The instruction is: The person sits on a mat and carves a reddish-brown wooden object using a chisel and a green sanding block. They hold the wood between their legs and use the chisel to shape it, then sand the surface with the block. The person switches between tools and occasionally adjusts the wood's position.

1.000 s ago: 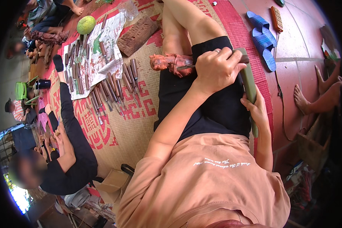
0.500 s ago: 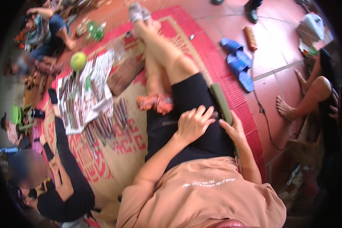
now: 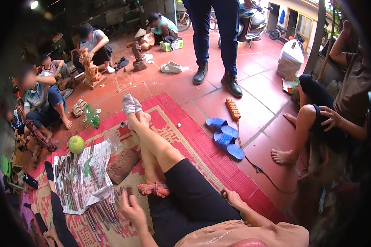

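Carving [image 3: 153, 189] lies, long axis sideways, at the left hem of the black shorts [image 3: 193, 193], ahead-right of the nearer left hand [image 3: 132, 210], whose fingers grasp a brown handle [image 3: 129, 191], while the right hand [image 3: 234, 199], by their right edge, has an unclear grip.

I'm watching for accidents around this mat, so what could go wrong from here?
A cut: the left hand is beside a crowded bunch of tools; if their ends are sharp, a careless reach might nick it.
A drop: the reddish carving lies by the black shorts with no hand on it, so a small shift could roll it.
A trip: the cord lies loose beside the blue slippers and might catch a foot.
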A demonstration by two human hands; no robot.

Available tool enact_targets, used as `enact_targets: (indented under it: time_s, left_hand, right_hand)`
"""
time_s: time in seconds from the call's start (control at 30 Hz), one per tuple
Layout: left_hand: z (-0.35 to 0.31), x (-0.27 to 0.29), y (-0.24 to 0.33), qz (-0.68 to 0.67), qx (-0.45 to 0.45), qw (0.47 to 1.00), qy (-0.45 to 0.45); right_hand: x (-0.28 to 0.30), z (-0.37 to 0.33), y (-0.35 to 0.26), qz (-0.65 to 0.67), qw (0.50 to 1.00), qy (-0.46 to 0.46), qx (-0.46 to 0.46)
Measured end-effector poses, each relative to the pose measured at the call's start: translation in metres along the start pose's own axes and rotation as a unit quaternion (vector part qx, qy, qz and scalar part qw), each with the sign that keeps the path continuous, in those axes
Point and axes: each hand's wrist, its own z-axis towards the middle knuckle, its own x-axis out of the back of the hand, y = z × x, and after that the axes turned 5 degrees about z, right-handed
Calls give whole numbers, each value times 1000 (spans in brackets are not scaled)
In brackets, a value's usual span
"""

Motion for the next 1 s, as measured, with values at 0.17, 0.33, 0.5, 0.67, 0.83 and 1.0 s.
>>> enact_targets:
  time_s: [0.17,0.33,0.5,0.67,0.83,1.0]
  left_hand:
    - [-11,-8,-127,115,116,987,-13]
    - [-48,-45,-164,131,112,982,-81]
    - [-52,-69,-167,140,71,985,-74]
    - [-37,-76,-171,186,45,978,-85]
    - [-24,-81,-163,204,63,971,-106]
    - [37,-35,-140,168,14,986,-14]
  right_hand:
    - [-11,32,-13,-133,976,26,170]
    - [7,51,-62,-161,953,155,205]
    - [3,54,-114,213,964,-138,78]
    - [74,16,-186,-52,960,-134,241]
    - [145,-6,-244,240,893,-235,299]
    - [187,-16,-296,111,875,-98,461]
